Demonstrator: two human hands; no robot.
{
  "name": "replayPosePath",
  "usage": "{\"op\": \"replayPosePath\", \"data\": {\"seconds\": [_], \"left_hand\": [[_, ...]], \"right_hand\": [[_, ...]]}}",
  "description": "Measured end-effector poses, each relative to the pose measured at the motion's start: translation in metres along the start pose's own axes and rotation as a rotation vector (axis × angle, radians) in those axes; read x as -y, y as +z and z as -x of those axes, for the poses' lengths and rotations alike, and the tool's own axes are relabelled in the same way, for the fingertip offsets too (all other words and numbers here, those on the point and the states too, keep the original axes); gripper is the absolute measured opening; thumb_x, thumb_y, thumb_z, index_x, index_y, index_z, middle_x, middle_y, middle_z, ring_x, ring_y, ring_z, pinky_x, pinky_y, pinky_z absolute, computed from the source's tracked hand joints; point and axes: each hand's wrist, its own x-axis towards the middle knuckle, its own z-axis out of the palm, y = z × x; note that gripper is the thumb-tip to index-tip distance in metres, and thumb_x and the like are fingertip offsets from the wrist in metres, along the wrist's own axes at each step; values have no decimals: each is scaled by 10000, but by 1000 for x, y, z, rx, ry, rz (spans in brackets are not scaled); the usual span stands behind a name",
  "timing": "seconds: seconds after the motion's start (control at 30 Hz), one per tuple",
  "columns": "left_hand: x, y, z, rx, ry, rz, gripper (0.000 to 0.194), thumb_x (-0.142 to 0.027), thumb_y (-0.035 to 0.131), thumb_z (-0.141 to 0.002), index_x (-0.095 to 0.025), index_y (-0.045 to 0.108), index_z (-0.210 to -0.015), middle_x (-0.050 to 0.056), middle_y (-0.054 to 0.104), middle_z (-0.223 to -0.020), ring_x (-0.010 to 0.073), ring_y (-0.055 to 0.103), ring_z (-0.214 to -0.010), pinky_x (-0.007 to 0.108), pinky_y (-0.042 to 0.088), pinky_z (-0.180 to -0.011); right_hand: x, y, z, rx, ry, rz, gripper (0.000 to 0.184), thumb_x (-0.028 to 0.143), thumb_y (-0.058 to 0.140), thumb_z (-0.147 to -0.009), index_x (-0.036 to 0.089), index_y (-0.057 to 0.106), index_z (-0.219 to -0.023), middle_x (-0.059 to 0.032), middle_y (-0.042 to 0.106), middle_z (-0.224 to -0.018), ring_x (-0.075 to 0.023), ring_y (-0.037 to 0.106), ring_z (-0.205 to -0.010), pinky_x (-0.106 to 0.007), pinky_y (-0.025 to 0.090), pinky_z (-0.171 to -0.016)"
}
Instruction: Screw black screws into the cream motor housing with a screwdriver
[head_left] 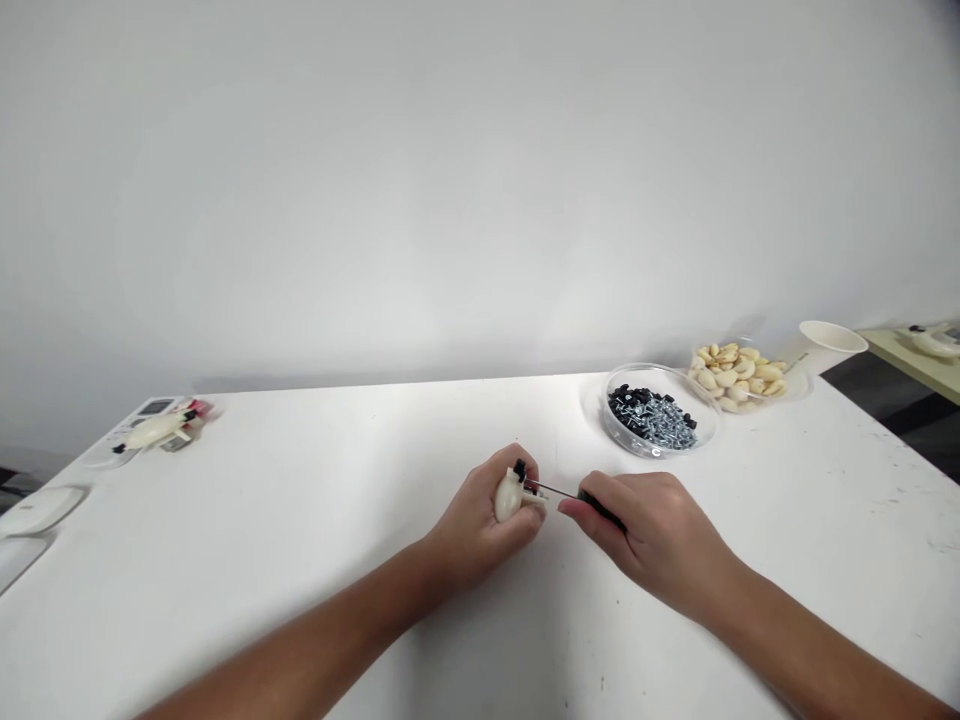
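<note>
My left hand (480, 520) is closed around a small cream-coloured plastic piece (509, 496) with a rounded body. A black fitting (520, 469) sticks up at its top. From the right, my right hand (660, 530) grips the dark handle of a screwdriver (559, 491). Its thin metal shaft points left, and the tip meets the cream piece near the black fitting. The exact contact spot is too small to make out. Beyond my right hand stands a clear round dish (611, 430) holding silvery screws (664, 422) and small black parts (634, 402).
Behind the dish lie cream oval pieces (739, 375) in clear packaging, beside a tilted paper cup (831, 345). On the far left, a similar cream item (154, 430) with black ends rests by a white device (112, 450). A wall (480, 200) backs the white table (300, 500).
</note>
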Motion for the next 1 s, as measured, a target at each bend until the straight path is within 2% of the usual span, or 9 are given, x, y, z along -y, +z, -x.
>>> {"op": "replayPosePath", "data": {"seconds": [0.1, 0.17, 0.27, 0.37, 0.47, 0.57, 0.7, 0.83, 1.0], "left_hand": [[2, 0, 0, 2, 9, 15, 159, -164, 558, -861, -223, 423, -920, -67, 402, -704, 115, 322, -639, 257, 295, -575], [3, 1, 1, -1, 5, 25, 167, -170, 562, -868, -225, 420, -936, -68, 397, -703, 115, 318, -629, 258, 294, -571], [5, 2, 2, -64, 36, -37, 186, -169, 583, -857, -225, 431, -947, -53, 425, -747, 118, 355, -638, 265, 319, -593], [5, 3, 3, -162, 142, -173, 211, -126, 603, -808, -221, 455, -925, -18, 473, -848, 138, 414, -711, 283, 352, -654], [6, 5, 5, -184, 245, -245, 254, -79, 608, -757, -220, 469, -915, 5, 486, -903, 158, 442, -768, 296, 363, -687], [7, 5, 6, -168, 306, -238, 291, -49, 608, -735, -222, 465, -919, 13, 484, -915, 164, 446, -783, 301, 366, -697], [8, 3, 6, -169, 349, -222, 308, -29, 601, -739, -226, 464, -932, 9, 473, -920, 161, 439, -788, 304, 367, -706], [8, 1, 7, -144, 347, -218, 312, -29, 606, -729, -225, 461, -925, 6, 470, -917, 158, 436, -781, 301, 364, -694], [7, 1, 8, -155, 268, -185, 269, -64, 600, -760, -223, 463, -928, -5, 464, -892, 150, 423, -755, 297, 353, -677]], "right_hand": [[1, 1, -2, -97, -71, 56, 427, 345, 533, -1078, 203, 430, -688, 59, 318, -587, -115, 234, -535, -304, 172, -541], [4, 0, -5, -67, 20, -68, 431, 392, 540, -1074, 196, 479, -694, 52, 358, -591, -114, 280, -539, -292, 205, -539], [9, -3, -9, 54, 288, -438, 438, 521, 571, -1045, 187, 572, -761, 29, 467, -664, -123, 395, -600, -268, 274, -551], [8, -4, -10, 136, 477, -793, 469, 594, 576, -1022, 171, 641, -829, 32, 442, -671, -121, 373, -602, -263, 262, -542], [0, -3, -8, 272, 550, -1085, 564, 547, 414, -1085, 138, 645, -773, 58, 312, -559, -102, 247, -522, -277, 175, -513], [-8, -3, -8, 461, 557, -1289, 498, 468, 445, -1080, 143, 576, -726, 70, 288, -556, -82, 188, -506, -262, 127, -494], [-14, -5, -11, 544, 499, -1386, 448, 516, 564, -1053, 167, 545, -774, 64, 412, -567, -60, 334, -426, -223, 203, -428], [-13, -4, -10, 634, 620, -1448, 432, 547, 587, -1044, 181, 535, -821, 125, 254, -514, -41, 136, -410, -200, 110, -404], [-4, -5, -8, 507, 546, -1269, 453, 564, 560, -1057, 186, 515, -813, 100, 276, -576, -63, 166, -482, -229, 134, -455]]}}
